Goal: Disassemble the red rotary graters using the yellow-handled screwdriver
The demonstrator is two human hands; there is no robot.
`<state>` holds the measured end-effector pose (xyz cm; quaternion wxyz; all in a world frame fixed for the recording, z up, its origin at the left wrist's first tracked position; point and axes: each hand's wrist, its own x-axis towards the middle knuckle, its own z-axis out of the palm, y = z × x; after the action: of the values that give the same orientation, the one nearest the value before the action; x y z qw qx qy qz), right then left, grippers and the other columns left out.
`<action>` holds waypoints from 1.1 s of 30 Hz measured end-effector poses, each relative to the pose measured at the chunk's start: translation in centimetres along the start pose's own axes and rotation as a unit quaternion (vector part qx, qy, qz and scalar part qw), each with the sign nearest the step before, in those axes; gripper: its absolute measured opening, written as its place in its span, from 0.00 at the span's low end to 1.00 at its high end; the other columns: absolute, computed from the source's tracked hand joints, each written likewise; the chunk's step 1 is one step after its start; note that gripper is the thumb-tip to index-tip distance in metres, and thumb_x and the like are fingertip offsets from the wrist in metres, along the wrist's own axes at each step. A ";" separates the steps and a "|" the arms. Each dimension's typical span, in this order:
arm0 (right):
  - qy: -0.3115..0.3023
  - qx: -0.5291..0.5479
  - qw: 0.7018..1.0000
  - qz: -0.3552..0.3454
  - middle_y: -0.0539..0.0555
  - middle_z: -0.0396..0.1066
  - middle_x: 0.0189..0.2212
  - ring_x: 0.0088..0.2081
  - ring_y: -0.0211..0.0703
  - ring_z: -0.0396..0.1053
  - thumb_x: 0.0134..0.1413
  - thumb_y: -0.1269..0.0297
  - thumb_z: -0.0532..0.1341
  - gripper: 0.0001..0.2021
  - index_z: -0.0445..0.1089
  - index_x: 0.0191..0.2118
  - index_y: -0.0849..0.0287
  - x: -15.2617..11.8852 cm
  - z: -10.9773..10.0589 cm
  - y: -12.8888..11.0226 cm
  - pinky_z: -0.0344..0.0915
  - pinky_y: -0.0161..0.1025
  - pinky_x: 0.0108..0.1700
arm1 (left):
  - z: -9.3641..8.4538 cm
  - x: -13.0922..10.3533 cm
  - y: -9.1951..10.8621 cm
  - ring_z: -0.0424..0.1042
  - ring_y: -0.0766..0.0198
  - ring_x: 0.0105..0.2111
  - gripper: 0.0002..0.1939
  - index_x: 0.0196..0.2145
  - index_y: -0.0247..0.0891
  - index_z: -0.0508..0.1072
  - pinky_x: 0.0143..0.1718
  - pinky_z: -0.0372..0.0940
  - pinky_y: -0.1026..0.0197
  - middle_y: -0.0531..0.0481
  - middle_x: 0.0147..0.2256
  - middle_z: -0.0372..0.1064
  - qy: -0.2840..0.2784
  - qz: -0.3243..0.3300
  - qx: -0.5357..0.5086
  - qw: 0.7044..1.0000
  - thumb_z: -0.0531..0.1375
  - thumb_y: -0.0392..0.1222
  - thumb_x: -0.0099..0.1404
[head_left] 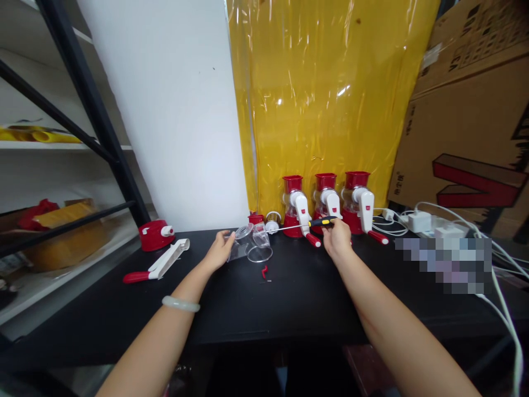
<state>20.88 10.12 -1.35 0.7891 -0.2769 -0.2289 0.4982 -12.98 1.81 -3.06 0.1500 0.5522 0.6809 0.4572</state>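
Note:
My left hand grips the left edge of a clear plastic housing that rests on the black table. In my right hand is a screwdriver with a black and yellow handle. Its long shaft points left, and the tip reaches the right side of the housing; whether it sits in a screw is too small to tell. Just in front of the housing lie a small red piece and a tiny metal bit. Behind it are a drum grater blade and a red part, partly hidden.
Three red and white rotary graters stand in a row by the yellow plastic sheet. At left lie a white crank handle and a red base. White cables and adapters and a large carton occupy the right.

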 end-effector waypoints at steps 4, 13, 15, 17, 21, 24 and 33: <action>0.021 0.006 0.999 -0.027 0.44 0.64 0.24 0.30 0.34 0.66 0.42 0.62 0.66 0.13 0.59 0.27 0.56 -0.1 0.1 0.1 0.67 0.34 0.33 | 0.0 0.0 0.0 0.71 0.51 0.47 0.32 0.54 0.31 0.62 0.45 0.64 0.53 0.34 0.48 0.69 -0.001 -0.001 0.003 1.000 0.53 0.61 0.64; 0.033 0.007 0.999 0.005 0.46 0.70 0.33 0.35 0.35 0.70 0.40 0.71 0.65 0.15 0.64 0.36 0.54 0.2 -0.3 0.3 0.68 0.34 0.34 | 0.0 -0.1 -0.1 0.70 0.50 0.48 0.33 0.54 0.30 0.61 0.45 0.64 0.53 0.32 0.49 0.68 -0.004 0.004 0.003 1.000 0.52 0.62 0.64; 0.020 0.002 0.999 0.027 0.47 0.71 0.35 0.37 0.36 0.70 0.40 0.71 0.64 0.15 0.63 0.37 0.55 0.3 -0.4 0.2 0.68 0.34 0.34 | 0.0 -0.1 -0.1 0.70 0.50 0.49 0.33 0.54 0.30 0.61 0.45 0.64 0.53 0.32 0.49 0.67 -0.007 0.002 0.004 1.000 0.52 0.62 0.64; 0.009 -0.003 0.999 0.032 0.48 0.71 0.35 0.37 0.37 0.70 0.39 0.70 0.64 0.15 0.63 0.36 0.56 0.4 -0.5 0.1 0.67 0.34 0.33 | 0.1 0.0 -0.2 0.70 0.50 0.49 0.33 0.55 0.30 0.61 0.45 0.64 0.54 0.32 0.50 0.67 -0.009 0.001 0.003 1.000 0.51 0.62 0.64; 0.010 -0.005 1.000 0.004 0.46 0.69 0.30 0.35 0.36 0.68 0.36 0.69 0.64 0.13 0.64 0.33 0.57 0.8 -0.6 0.4 0.65 0.31 0.31 | 0.1 0.1 -0.4 0.70 0.52 0.48 0.34 0.55 0.30 0.61 0.45 0.64 0.54 0.33 0.50 0.67 -0.009 0.000 -0.002 1.000 0.52 0.63 0.64; 0.018 -0.008 1.000 -0.025 0.44 0.64 0.26 0.30 0.33 0.65 0.38 0.68 0.62 0.10 0.63 0.31 0.58 0.9 -0.5 0.7 0.64 0.30 0.29 | 0.1 0.2 -0.4 0.71 0.52 0.47 0.34 0.55 0.30 0.61 0.45 0.64 0.54 0.34 0.48 0.68 -0.008 0.000 -0.004 1.000 0.52 0.63 0.64; 0.021 0.075 0.997 0.005 0.47 0.70 0.29 0.35 0.36 0.71 0.41 0.75 0.62 0.14 0.62 0.37 0.57 0.0 0.1 0.1 0.69 0.34 0.38 | 0.1 0.1 -0.3 0.70 0.51 0.48 0.32 0.54 0.30 0.61 0.45 0.64 0.53 0.34 0.48 0.68 -0.003 -0.001 -0.003 1.000 0.52 0.60 0.65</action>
<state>20.80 10.19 -1.34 0.8101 -0.2282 -0.1727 0.5117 -13.09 1.92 -3.31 0.1547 0.5525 0.6793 0.4575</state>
